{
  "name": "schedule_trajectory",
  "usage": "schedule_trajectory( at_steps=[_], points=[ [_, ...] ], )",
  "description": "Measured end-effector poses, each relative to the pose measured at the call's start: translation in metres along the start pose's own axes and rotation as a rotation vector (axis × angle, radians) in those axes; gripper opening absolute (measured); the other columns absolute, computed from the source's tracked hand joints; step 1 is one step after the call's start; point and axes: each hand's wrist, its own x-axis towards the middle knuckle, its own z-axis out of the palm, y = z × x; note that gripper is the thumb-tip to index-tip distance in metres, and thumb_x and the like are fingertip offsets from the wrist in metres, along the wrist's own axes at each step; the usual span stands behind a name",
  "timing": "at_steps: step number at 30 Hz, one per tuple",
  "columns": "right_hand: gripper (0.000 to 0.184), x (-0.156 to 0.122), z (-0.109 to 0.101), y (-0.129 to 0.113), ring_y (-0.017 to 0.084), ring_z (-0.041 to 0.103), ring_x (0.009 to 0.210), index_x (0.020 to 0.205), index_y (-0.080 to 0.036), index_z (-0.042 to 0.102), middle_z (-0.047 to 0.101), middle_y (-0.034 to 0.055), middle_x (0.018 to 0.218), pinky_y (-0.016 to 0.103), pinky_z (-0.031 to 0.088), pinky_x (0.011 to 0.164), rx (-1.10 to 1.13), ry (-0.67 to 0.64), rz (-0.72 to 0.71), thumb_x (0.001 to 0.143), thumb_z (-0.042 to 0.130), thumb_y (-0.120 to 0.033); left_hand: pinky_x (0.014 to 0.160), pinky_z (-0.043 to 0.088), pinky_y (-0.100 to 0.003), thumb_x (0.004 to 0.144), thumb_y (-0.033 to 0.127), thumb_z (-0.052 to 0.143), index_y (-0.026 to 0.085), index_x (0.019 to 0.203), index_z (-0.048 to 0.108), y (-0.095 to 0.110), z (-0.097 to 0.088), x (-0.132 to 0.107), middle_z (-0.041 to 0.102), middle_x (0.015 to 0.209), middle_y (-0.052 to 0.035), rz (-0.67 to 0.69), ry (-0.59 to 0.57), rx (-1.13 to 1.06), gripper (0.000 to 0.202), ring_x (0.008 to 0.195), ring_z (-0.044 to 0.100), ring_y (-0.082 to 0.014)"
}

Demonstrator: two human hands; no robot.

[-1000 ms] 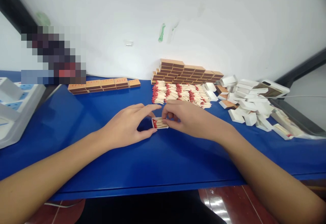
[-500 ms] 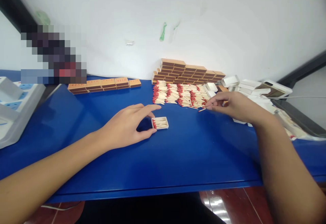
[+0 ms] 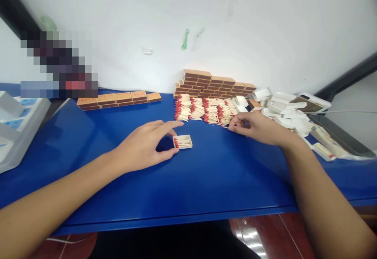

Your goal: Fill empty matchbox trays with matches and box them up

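Note:
My left hand (image 3: 147, 143) holds the left end of a small white matchbox tray (image 3: 190, 146) on the table, thumb at its near side and a finger at the far side. The index finger stretches out above it. Inside the tray lie several red-tipped matches (image 3: 183, 141), heads to the left. My right hand (image 3: 246, 127) is closed in a pinch at the front right edge of a wide heap of matches (image 3: 206, 112). A match (image 3: 224, 126) sticks out to the left from its fingertips; how many it holds is hard to make out.
Behind the heap, closed matchboxes (image 3: 203, 81) are stacked against the wall. A row of matchboxes (image 3: 116, 99) stands at the back left. White empty trays (image 3: 282, 108), a phone (image 3: 313, 104) and a dark tray (image 3: 347, 135) lie at right. A grey-white bin (image 3: 22, 143) stands at far left.
My right hand has shifted slightly left along the heap's front edge, with the match still at its fingertips. My left hand keeps its hold on the tray. The whole view has moved slightly.

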Motion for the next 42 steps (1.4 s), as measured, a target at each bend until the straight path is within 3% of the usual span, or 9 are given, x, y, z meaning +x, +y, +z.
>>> schedule_trajectory(
  at_steps=[7, 12, 23, 29, 34, 42],
  points=[
    [0.019, 0.008, 0.015, -0.015, 0.017, 0.055, 0.066, 0.083, -0.024, 0.074, 0.062, 0.0013, 0.073, 0.031, 0.043, 0.063, -0.056, 0.098, -0.086, 0.089, 0.067, -0.041, 0.106, 0.056, -0.042, 0.098, 0.039, 0.071, 0.027, 0.153, 0.053, 0.002, 0.000, 0.000, 0.079, 0.125, -0.0002, -0.002, -0.001, -0.002, 0.059, 0.120, 0.070, -0.0254],
    [0.021, 0.008, 0.015, -0.016, 0.018, 0.055, 0.066, 0.087, -0.024, 0.071, 0.061, 0.0007, 0.074, 0.032, 0.043, 0.063, -0.032, 0.152, -0.070, 0.089, 0.071, -0.045, 0.107, 0.056, -0.044, 0.099, 0.040, 0.070, 0.027, 0.154, 0.052, 0.001, 0.001, 0.000, 0.078, 0.126, -0.0012, -0.005, -0.013, -0.005, 0.059, 0.121, 0.070, -0.0262],
    [0.025, 0.011, 0.021, -0.021, 0.018, 0.054, 0.067, 0.085, -0.022, 0.073, 0.059, 0.0015, 0.073, 0.032, 0.042, 0.063, -0.007, 0.119, -0.083, 0.093, 0.067, -0.045, 0.108, 0.055, -0.044, 0.099, 0.041, 0.070, 0.028, 0.154, 0.052, 0.001, 0.000, 0.000, 0.078, 0.126, -0.0021, -0.005, -0.010, -0.005, 0.059, 0.123, 0.070, -0.0267],
    [0.022, 0.005, 0.031, -0.070, 0.016, 0.047, 0.062, 0.090, -0.023, 0.074, 0.050, -0.0023, 0.069, 0.031, 0.037, 0.059, 0.129, 0.142, -0.210, 0.099, 0.066, -0.041, 0.108, 0.055, -0.044, 0.099, 0.037, 0.071, 0.027, 0.153, 0.052, 0.002, 0.003, 0.001, 0.078, 0.125, -0.0015, 0.010, -0.001, -0.006, 0.059, 0.121, 0.070, -0.0264],
    [0.010, 0.003, 0.051, -0.116, 0.015, 0.052, 0.068, 0.090, -0.022, 0.071, 0.056, -0.0011, 0.076, 0.030, 0.040, 0.065, 0.119, 0.115, -0.337, 0.098, 0.068, -0.026, 0.108, 0.055, -0.045, 0.098, 0.037, 0.071, 0.027, 0.153, 0.051, 0.003, 0.005, 0.000, 0.078, 0.126, -0.0027, 0.038, 0.008, -0.015, 0.059, 0.121, 0.070, -0.0270],
    [0.007, 0.006, 0.067, -0.123, 0.014, 0.052, 0.068, 0.093, -0.021, 0.069, 0.057, -0.0017, 0.079, 0.029, 0.040, 0.067, 0.139, 0.032, -0.357, 0.099, 0.068, -0.025, 0.105, 0.057, -0.043, 0.099, 0.038, 0.070, 0.029, 0.154, 0.050, 0.003, 0.007, -0.001, 0.078, 0.124, -0.0034, 0.056, 0.025, -0.008, 0.059, 0.118, 0.071, -0.0263]
  ],
)
